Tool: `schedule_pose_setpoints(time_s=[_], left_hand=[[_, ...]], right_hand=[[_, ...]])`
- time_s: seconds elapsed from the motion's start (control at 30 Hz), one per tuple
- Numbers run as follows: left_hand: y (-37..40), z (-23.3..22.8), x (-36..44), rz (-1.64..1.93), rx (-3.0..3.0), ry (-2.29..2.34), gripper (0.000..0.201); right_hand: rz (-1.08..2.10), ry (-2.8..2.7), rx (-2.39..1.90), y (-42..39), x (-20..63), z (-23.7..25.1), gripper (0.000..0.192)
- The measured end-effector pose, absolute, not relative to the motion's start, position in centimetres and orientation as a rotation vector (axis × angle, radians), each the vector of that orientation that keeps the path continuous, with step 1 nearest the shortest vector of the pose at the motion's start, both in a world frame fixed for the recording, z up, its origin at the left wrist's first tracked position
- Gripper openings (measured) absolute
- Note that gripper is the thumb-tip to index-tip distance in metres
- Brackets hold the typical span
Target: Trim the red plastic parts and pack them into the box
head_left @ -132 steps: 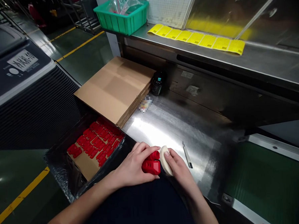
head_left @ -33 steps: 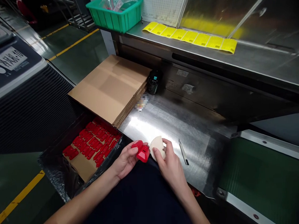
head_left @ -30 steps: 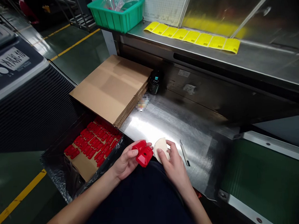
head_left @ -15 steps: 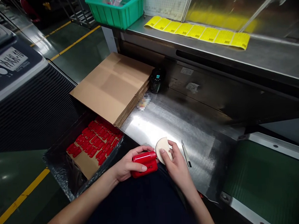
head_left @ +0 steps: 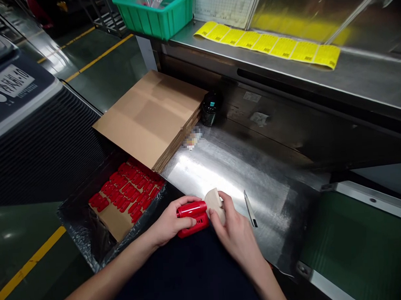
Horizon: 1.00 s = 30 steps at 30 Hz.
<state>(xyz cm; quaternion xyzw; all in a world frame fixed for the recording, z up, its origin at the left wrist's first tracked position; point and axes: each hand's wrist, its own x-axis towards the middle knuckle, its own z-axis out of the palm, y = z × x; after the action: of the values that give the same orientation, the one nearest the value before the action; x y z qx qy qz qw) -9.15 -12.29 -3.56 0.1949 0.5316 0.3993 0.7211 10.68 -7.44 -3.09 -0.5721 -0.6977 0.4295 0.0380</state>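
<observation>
My left hand (head_left: 172, 221) is closed around a glossy red plastic part (head_left: 193, 216) with a rounded barrel and a slotted lower side. Between the thumb and fingers of my right hand (head_left: 233, 220) is a cream half-round pad (head_left: 214, 205), its material not clear. The pad's edge is against or very close to the right end of the red part. Both are held over the near edge of the metal worktop (head_left: 270, 200). A utility knife (head_left: 250, 210) lies on the worktop just right of my right hand.
A lined box (head_left: 124, 225) at lower left holds rows of red parts (head_left: 128, 187). Flat cardboard sheets (head_left: 151, 116) are stacked behind it, beside a black container (head_left: 210, 108). A green conveyor belt (head_left: 363, 244) runs at right. Yellow labels (head_left: 265, 43) and a green bin (head_left: 160, 18) sit on the shelf.
My right hand has turned the cream pad, so its rim and face show at another angle. The red part has tilted slightly in my left hand, showing more of its slots.
</observation>
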Motion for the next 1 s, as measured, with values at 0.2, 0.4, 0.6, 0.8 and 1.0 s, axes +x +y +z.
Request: schedule_pose_setpoints(time_s=[0.2,0.4,0.6,0.8,1.0], left_hand=[[-12.3,-3.6,-9.2,0.895,0.480,1.241,0.054],[-12.4,-3.4,-9.4,0.901,0.543,1.265,0.053],[-12.7,-3.3,-9.5,0.903,0.569,1.262,0.052],[-13.2,-3.3,-9.5,0.904,0.574,1.282,0.051],[-13.2,-3.3,-9.5,0.894,0.569,1.267,0.052]], right_hand=[[1.198,-2.476,-1.638,-7.9,10.3,-2.8,0.056],[1.168,-2.609,-1.575,-8.0,10.0,-2.6,0.053],[1.267,-2.655,-1.482,-7.9,10.1,-1.8,0.054],[1.280,-2.740,-1.459,-8.1,10.3,-1.6,0.054],[1.337,-2.711,-1.415,-8.0,10.5,-1.6,0.053]])
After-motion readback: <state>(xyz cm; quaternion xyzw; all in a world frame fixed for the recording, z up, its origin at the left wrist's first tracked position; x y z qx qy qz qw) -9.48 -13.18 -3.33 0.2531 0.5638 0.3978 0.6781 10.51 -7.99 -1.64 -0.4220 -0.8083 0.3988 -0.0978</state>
